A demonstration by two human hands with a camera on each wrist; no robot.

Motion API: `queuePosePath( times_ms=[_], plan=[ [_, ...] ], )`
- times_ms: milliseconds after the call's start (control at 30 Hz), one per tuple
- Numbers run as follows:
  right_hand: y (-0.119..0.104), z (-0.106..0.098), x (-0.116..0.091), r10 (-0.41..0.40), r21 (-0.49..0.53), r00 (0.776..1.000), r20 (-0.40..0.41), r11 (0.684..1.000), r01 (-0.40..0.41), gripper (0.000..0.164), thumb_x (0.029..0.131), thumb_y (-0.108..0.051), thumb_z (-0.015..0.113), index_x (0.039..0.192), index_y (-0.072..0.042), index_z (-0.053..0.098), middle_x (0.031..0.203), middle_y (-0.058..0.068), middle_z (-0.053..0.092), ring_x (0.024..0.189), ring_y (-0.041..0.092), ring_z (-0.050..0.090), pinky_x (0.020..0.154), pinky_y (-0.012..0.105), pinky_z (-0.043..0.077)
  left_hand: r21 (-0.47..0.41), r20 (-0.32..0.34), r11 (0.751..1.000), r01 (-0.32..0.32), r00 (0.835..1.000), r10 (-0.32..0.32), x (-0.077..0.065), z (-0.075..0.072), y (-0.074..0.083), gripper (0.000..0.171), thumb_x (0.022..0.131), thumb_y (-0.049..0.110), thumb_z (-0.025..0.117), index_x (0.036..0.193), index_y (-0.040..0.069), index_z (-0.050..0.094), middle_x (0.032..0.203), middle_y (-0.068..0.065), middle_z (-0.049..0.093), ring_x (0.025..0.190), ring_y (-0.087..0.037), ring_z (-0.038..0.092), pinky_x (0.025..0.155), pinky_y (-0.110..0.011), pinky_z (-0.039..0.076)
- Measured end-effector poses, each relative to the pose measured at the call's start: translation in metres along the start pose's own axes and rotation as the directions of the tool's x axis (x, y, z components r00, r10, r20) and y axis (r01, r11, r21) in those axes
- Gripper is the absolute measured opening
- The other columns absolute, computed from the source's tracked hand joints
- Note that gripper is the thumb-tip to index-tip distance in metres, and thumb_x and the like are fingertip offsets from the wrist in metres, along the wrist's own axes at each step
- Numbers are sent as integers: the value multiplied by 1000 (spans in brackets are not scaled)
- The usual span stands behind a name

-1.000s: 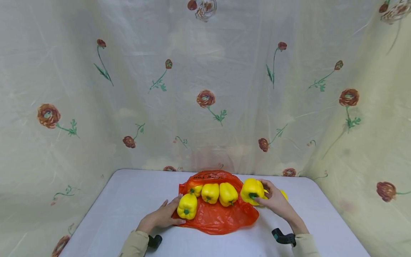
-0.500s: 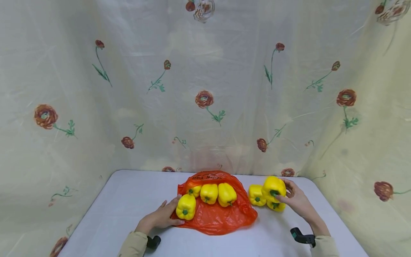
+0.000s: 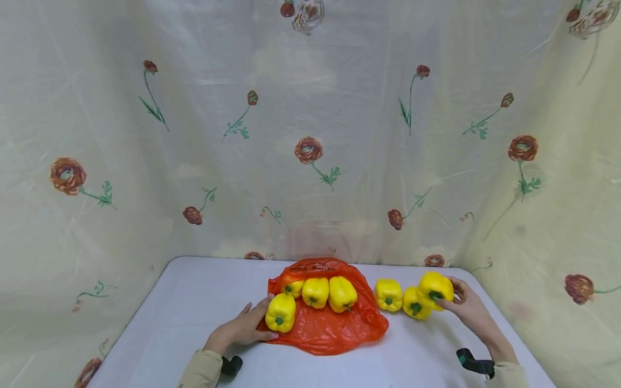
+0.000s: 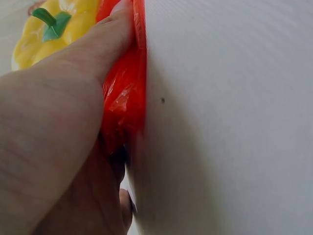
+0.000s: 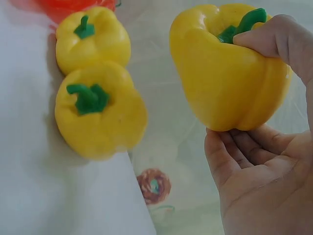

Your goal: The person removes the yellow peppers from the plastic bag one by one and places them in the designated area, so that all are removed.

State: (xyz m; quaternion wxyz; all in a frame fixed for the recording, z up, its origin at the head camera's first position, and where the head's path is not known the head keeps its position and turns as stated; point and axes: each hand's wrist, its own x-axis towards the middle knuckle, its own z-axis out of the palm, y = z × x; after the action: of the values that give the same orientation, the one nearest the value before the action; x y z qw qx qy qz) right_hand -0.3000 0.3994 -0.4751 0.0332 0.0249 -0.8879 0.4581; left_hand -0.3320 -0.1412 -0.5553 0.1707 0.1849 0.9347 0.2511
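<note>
In the head view my right hand (image 3: pixel 468 304) pinches a yellow bell pepper (image 3: pixel 436 288), thumb by its green stem and fingers under its base, as the right wrist view shows. It is held up beside two other yellow peppers (image 5: pixel 100 110), (image 3: pixel 388 295) standing on the table. My left hand (image 3: pixel 245 324) grips the left edge of a red plastic bag (image 3: pixel 335 334); in the left wrist view the thumb lies over the red plastic (image 4: pixel 122 93). Right by that hand a yellow pepper (image 3: pixel 280 312) sits on the bag. Several yellow peppers, such as one (image 3: pixel 342 294), lie at its mouth.
The white table (image 3: pixel 208 285) carries everything. A flower-printed curtain (image 3: pixel 349 161) hangs behind it and along both sides. Each wrist wears a black camera band (image 3: pixel 474 365).
My right hand has carried its pepper from beside the bag to the right, past the two standing peppers, and slightly lower at the end. My left hand and the bag have stayed put.
</note>
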Motion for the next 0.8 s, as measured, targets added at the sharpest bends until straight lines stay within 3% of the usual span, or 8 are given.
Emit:
queuePosePath(
  times_ms=[100, 200, 300, 367, 800],
  plan=[
    [5, -4, 0, 21, 6, 1000, 2, 1000, -21, 85, 90, -32, 68, 147, 7, 20, 150, 29, 27, 136, 45, 29, 90, 11, 48, 0, 0, 1000, 0, 1000, 0, 0, 0, -1, 104, 81, 64, 62, 156, 13, 11, 163, -8, 16, 149, -29, 19, 120, -56, 4],
    [10, -7, -1, 40, 6, 999, 10, 999, -40, 85, 91, -33, 67, 148, 8, 17, 151, 30, 25, 137, 45, 28, 102, 29, 47, 0, 0, 1000, 1, 1000, -1, 0, 0, -1, 104, 81, 64, 62, 156, 14, 11, 163, -8, 15, 149, -29, 19, 120, -56, 4],
    [16, -10, -1, 57, 20, 998, 23, 998, -57, 85, 93, -32, 65, 149, 8, 14, 152, 30, 22, 138, 47, 24, 110, 52, 36, 0, -1, 1000, -2, 1000, 2, 0, 0, 0, 104, 81, 65, 61, 156, 13, 11, 163, -8, 15, 149, -30, 18, 120, -57, 4],
    [21, -11, -1, 69, 33, 997, 31, 997, -70, 85, 94, -32, 63, 149, 8, 13, 153, 31, 19, 139, 48, 21, 111, 58, 29, 2, 1, 1000, 0, 1000, 0, 0, 0, -1, 103, 81, 65, 61, 156, 14, 11, 163, -7, 15, 149, -29, 18, 120, -56, 4],
    [50, -12, 4, 165, 43, 985, 55, 985, -167, 87, 93, -28, 63, 148, 11, 9, 153, 35, 15, 140, 52, 15, 112, 63, 26, 1, 3, 1000, 0, 1000, 0, -1, -1, 3, 102, 82, 63, 62, 156, 13, 12, 163, -7, 15, 149, -29, 18, 120, -56, 5]
  ],
)
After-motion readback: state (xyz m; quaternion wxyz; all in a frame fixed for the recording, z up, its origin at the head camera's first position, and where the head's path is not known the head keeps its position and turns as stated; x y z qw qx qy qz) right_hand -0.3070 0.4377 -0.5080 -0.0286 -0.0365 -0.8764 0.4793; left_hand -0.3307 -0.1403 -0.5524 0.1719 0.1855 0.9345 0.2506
